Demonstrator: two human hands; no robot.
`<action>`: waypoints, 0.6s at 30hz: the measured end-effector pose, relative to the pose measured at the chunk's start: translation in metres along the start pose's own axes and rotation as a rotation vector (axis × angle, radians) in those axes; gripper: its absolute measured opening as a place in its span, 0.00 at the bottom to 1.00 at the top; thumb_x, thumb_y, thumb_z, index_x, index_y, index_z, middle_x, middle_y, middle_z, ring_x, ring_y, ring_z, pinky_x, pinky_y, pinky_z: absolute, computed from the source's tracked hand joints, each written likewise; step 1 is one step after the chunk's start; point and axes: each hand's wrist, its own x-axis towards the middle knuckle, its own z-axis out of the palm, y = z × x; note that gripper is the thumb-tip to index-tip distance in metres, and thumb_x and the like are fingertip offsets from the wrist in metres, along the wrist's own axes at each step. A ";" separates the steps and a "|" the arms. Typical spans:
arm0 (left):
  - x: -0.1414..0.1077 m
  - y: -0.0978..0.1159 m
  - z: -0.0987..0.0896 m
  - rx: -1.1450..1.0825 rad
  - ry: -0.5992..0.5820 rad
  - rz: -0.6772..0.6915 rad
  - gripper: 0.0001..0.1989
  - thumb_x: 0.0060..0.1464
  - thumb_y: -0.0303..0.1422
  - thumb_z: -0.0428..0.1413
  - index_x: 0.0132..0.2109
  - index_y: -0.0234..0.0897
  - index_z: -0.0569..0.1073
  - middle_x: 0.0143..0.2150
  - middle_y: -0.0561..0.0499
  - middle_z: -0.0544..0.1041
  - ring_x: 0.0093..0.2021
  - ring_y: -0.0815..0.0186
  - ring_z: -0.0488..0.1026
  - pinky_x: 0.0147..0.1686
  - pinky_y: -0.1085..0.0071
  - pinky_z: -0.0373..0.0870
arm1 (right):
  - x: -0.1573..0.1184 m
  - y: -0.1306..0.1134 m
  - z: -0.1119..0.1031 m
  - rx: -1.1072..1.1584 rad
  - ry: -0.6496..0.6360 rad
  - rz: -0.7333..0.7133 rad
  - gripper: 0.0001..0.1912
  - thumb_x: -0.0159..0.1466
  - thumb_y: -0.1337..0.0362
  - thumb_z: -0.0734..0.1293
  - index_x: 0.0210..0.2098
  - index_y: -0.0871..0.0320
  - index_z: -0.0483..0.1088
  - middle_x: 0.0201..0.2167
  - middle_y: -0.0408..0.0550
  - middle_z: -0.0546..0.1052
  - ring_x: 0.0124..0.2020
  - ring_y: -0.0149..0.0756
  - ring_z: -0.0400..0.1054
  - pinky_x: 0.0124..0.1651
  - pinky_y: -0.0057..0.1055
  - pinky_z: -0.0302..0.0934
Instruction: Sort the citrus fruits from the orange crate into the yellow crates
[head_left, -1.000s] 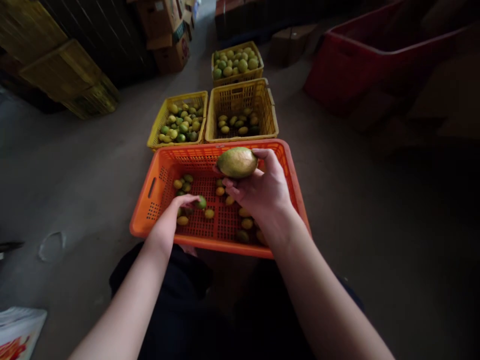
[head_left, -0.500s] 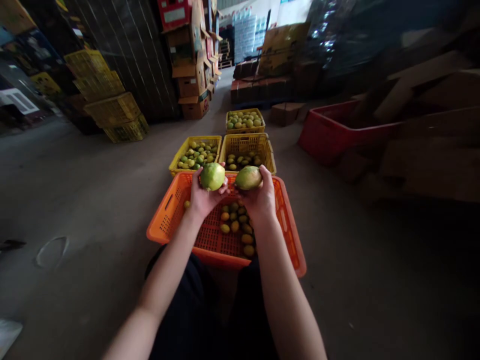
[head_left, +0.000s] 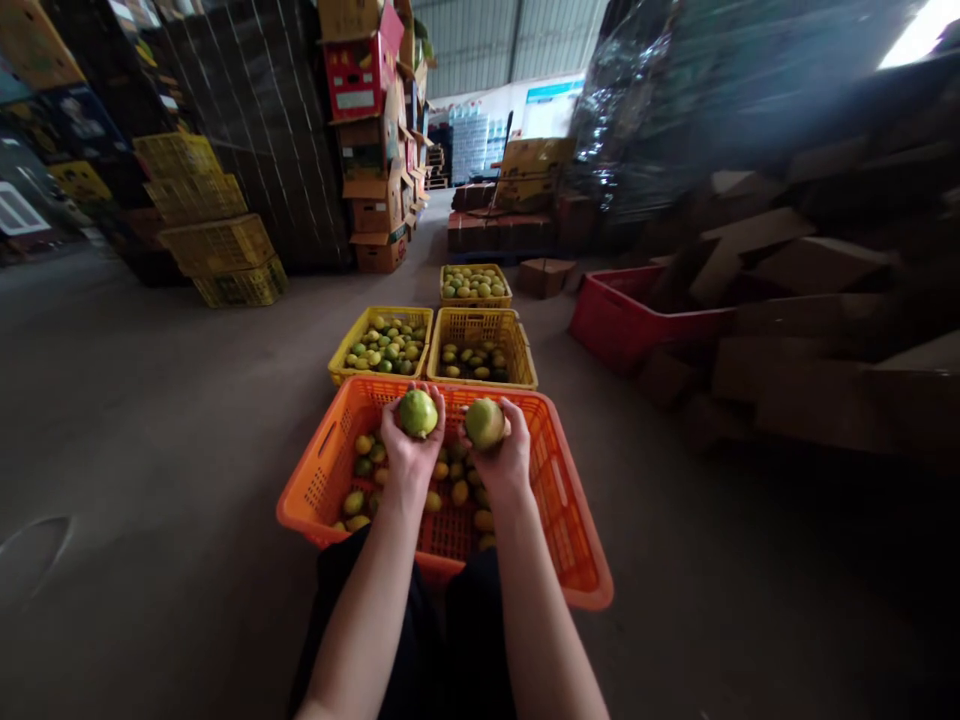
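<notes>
My left hand (head_left: 409, 450) has its fingers round a green fruit (head_left: 418, 413), held above the orange crate (head_left: 566, 490). Beside it, my right hand (head_left: 506, 455) grips a yellowish-green fruit (head_left: 484, 424) over the same crate. The two fruits are apart, at about the same height. Several yellow and green fruits (head_left: 460, 492) lie on the crate's floor below, partly hidden by my hands and forearms.
Beyond the orange crate stand a left yellow crate (head_left: 336, 365), a right yellow crate (head_left: 529, 360) and a far yellow crate (head_left: 476, 303), all with fruits. A red bin (head_left: 615, 325) with cardboard is at right; stacked yellow crates (head_left: 217, 245) stand at left.
The view has tilted up, so the crates and hands sit lower in it. Both fruits have turned in my hands, and more fruits show at the orange crate's left side.
</notes>
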 end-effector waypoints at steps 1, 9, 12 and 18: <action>0.000 -0.001 0.001 0.012 -0.013 0.003 0.11 0.49 0.30 0.49 0.36 0.31 0.74 0.34 0.47 0.76 0.40 0.63 0.74 0.42 0.67 0.72 | 0.000 0.002 0.002 0.018 -0.005 -0.009 0.09 0.52 0.59 0.64 0.25 0.60 0.68 0.20 0.45 0.74 0.19 0.32 0.67 0.14 0.24 0.58; 0.000 0.001 0.009 0.156 0.007 0.056 0.12 0.49 0.31 0.48 0.33 0.32 0.75 0.29 0.48 0.76 0.33 0.64 0.75 0.36 0.69 0.72 | 0.003 0.005 0.005 0.006 0.037 -0.020 0.10 0.52 0.59 0.68 0.28 0.59 0.68 0.20 0.42 0.74 0.16 0.29 0.65 0.12 0.22 0.55; 0.002 0.002 0.009 0.133 0.049 0.015 0.12 0.49 0.31 0.47 0.35 0.32 0.74 0.30 0.47 0.76 0.35 0.63 0.75 0.37 0.67 0.73 | 0.004 0.009 0.006 0.037 0.033 -0.066 0.11 0.52 0.59 0.67 0.34 0.57 0.70 0.26 0.41 0.76 0.21 0.29 0.68 0.18 0.24 0.61; 0.007 0.004 0.005 0.166 0.103 -0.036 0.14 0.54 0.34 0.44 0.38 0.30 0.71 0.34 0.41 0.75 0.37 0.58 0.75 0.32 0.66 0.73 | 0.008 0.022 0.012 0.144 -0.055 -0.028 0.09 0.51 0.62 0.65 0.30 0.60 0.69 0.24 0.43 0.74 0.24 0.32 0.69 0.24 0.27 0.64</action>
